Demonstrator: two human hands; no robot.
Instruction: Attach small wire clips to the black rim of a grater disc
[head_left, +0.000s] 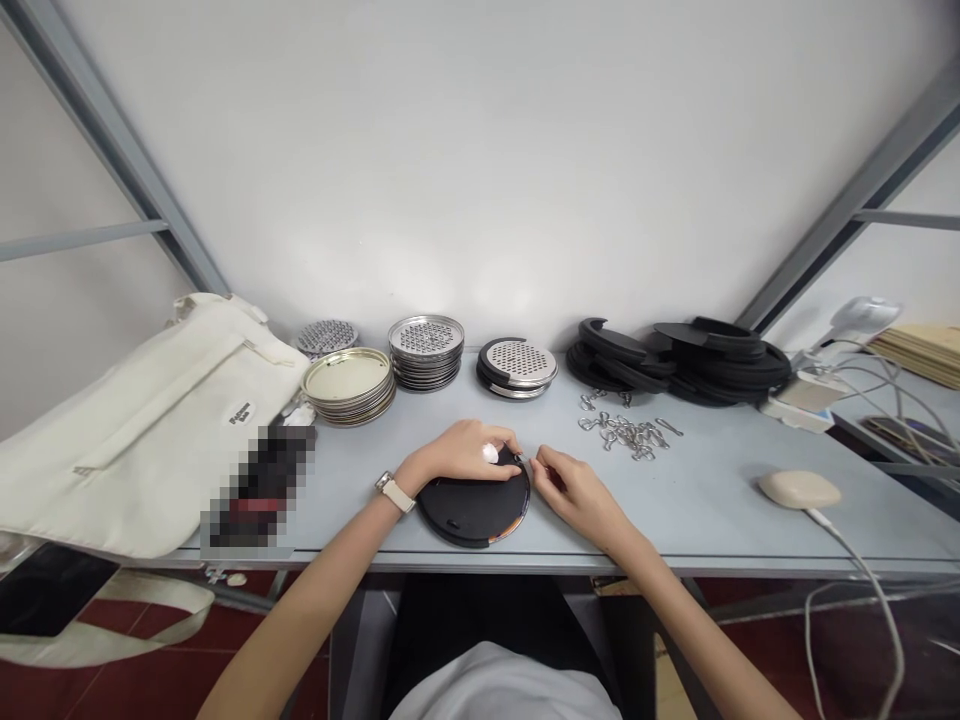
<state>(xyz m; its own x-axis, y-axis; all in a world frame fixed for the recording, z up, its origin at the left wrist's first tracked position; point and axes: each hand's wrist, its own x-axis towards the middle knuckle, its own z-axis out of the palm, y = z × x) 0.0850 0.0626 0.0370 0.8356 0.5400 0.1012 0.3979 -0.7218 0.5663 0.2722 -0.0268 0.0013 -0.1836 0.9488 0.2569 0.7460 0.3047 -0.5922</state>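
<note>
A black round disc (472,505) lies at the table's front edge, right in front of me. My left hand (465,452) rests on its far rim with the fingers curled over it, a watch on the wrist. My right hand (574,490) pinches a small metal piece (534,464) at the disc's upper right rim. Just beyond my right hand lies a loose pile of small metal hooks (630,432).
Along the wall stand stacks of perforated metal discs (426,350), gold-rimmed lids (349,385), a disc in a black ring (517,366) and black rings (679,360). A cream bag (142,420) lies left. A mouse (799,489), cables and a charger (802,395) sit right.
</note>
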